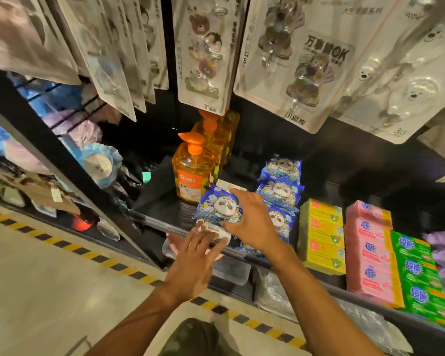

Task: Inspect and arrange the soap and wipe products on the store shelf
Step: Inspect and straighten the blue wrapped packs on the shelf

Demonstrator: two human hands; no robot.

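The shelf (154, 220) ends in a narrow front lip just under both grips, and we judge that the main hazard: anything nudged forward there would drop to the floor. Just beyond the right grip (252, 222) stand the orange pump bottles of hand soap (190, 176). They are tall, so a hasty push backward could knock the front one over. Immediately right of that grip the row of panda wipe packs (280, 187) lies overlapped, and a passing wrist could drag it out of line. The right grip pinches one panda wipe pack (220, 205), thumb at its lower edge and fingers spread over its upper right corner, tilted above the shelf front. Held only by its edges, the soft pouch could slip. The left grip (194, 255) is flat-fingered and grasps nothing; it rests on a small white packet (213, 231) at the very lip, just below the held pack, and pressing outward could tip it off. The held pack is a glossy blue film pouch with a cartoon panda, crinkled at the seams, and it looks light and pliable.
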